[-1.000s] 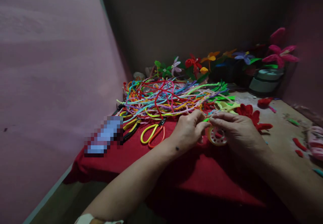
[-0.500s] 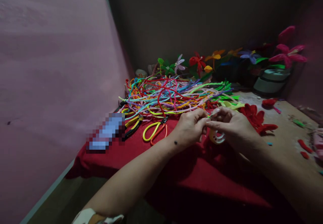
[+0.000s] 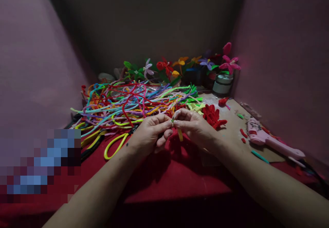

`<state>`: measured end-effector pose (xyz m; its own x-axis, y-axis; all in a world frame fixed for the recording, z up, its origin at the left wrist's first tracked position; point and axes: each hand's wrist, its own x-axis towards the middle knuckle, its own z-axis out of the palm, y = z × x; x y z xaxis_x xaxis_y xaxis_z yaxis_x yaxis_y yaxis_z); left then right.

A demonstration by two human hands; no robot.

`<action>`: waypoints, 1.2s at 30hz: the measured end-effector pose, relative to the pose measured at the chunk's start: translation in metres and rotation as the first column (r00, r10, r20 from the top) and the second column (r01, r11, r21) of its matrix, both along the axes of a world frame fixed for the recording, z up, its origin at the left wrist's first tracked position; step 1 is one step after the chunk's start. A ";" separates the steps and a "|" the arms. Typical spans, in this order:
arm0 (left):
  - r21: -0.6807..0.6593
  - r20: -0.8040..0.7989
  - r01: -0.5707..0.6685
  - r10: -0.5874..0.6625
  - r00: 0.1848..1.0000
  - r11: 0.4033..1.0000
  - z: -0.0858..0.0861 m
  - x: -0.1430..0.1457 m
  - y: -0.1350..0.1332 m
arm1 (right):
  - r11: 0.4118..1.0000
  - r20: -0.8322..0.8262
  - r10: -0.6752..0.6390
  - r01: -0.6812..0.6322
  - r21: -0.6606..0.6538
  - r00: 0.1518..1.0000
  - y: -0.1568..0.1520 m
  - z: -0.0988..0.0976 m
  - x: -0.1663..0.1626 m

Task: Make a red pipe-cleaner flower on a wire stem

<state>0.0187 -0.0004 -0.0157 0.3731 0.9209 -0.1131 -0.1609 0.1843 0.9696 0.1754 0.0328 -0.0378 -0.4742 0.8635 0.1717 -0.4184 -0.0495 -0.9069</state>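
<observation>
My left hand (image 3: 151, 132) and my right hand (image 3: 195, 127) meet over the red cloth (image 3: 164, 180), fingertips pinched together on a small green stem piece (image 3: 172, 118). A roll of tape (image 3: 180, 134) hangs at my right hand's fingers, seen edge-on. Just behind lies a big tangle of coloured pipe cleaners (image 3: 128, 101). A red pipe-cleaner flower (image 3: 212, 115) lies right of my right hand.
Yellow-handled scissors (image 3: 117, 145) lie left of my left hand. A pink glue gun (image 3: 267, 140) rests on the bare board at right. Finished flowers (image 3: 180, 63) and a jar (image 3: 222, 85) stand along the back wall. Pink walls close in on both sides.
The view has swung to the right, bringing the glue gun into sight. My hands have lifted the tape roll off the cloth and it now hangs edge-on between them.
</observation>
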 end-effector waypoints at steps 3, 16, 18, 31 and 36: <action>-0.031 0.067 0.036 -0.033 0.997 0.999 0.000 0.001 0.000 | 0.999 -0.090 0.017 -0.020 -0.032 0.996 -0.002 0.002 -0.002; -0.154 0.297 0.216 -0.164 0.941 0.964 -0.009 0.001 0.007 | 0.991 -0.061 0.033 -0.041 -0.126 0.998 0.000 -0.011 -0.001; -0.172 0.305 0.239 -0.179 0.935 0.956 -0.009 0.000 0.007 | 0.993 -0.058 0.039 -0.045 -0.111 0.998 -0.001 -0.011 0.000; 0.211 -0.256 -0.012 0.067 0.964 0.978 -0.005 0.004 0.002 | 0.983 -0.056 -0.132 0.124 -0.135 0.990 -0.001 -0.016 -0.006; 0.737 -0.480 -0.010 0.534 0.696 0.676 -0.015 0.007 -0.002 | 0.969 -0.070 -0.196 0.182 -0.167 0.978 -0.004 -0.015 -0.010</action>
<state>0.0256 -0.0025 -0.0305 0.1692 0.8791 0.4456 0.5819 -0.4540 0.6747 0.1651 0.0291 -0.0525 -0.2890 0.9556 0.0577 -0.5091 -0.1024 -0.8546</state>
